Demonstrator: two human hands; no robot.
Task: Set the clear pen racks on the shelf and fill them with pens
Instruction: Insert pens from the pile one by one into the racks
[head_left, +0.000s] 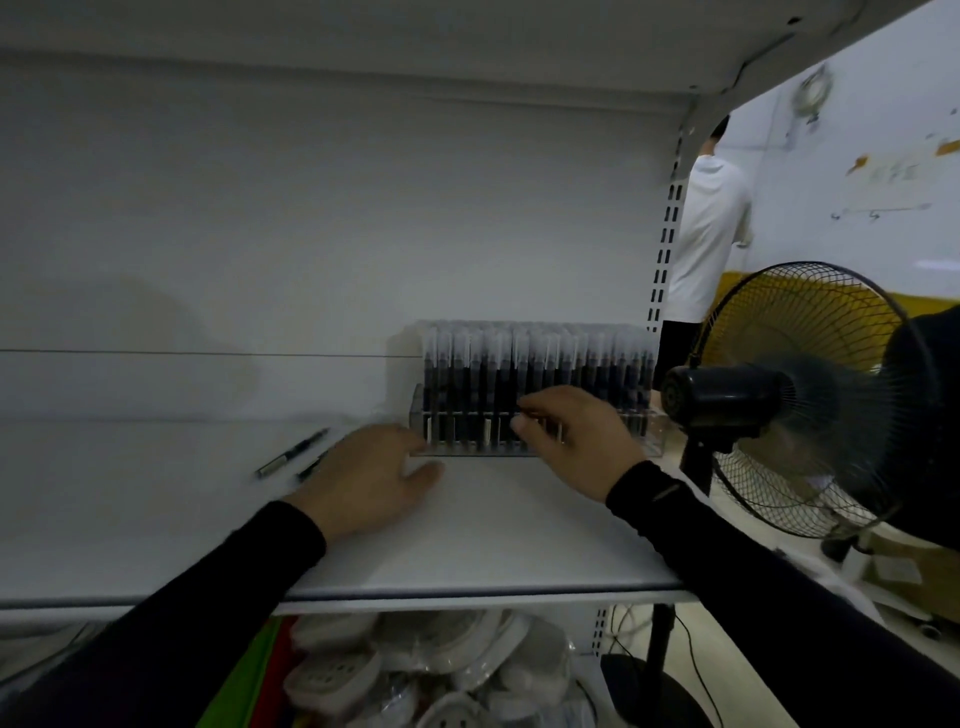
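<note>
1. I am reaching with both hands to the clear pen rack (530, 434), which is standing on the white shelf (467, 545), at its back right, close to the rear panel.
2. The rack is holding many pens (535, 364) standing upright in tight rows; their caps are pale and their bodies are dark.
3. My left hand (374, 478) is lying flat on the shelf with the fingers relaxed, and its fingertips are touching the left front corner of the rack.
4. My right hand (571, 431) is curling its fingers against the front of the rack; I cannot tell whether it is pinching one pen.
5. Two loose pens (293, 453) are lying on the shelf, left of my left hand.
6. A black fan (789, 395) is standing at the right.
7. No label or writing on the pens is readable; marks on the far wall are blurred.
</note>
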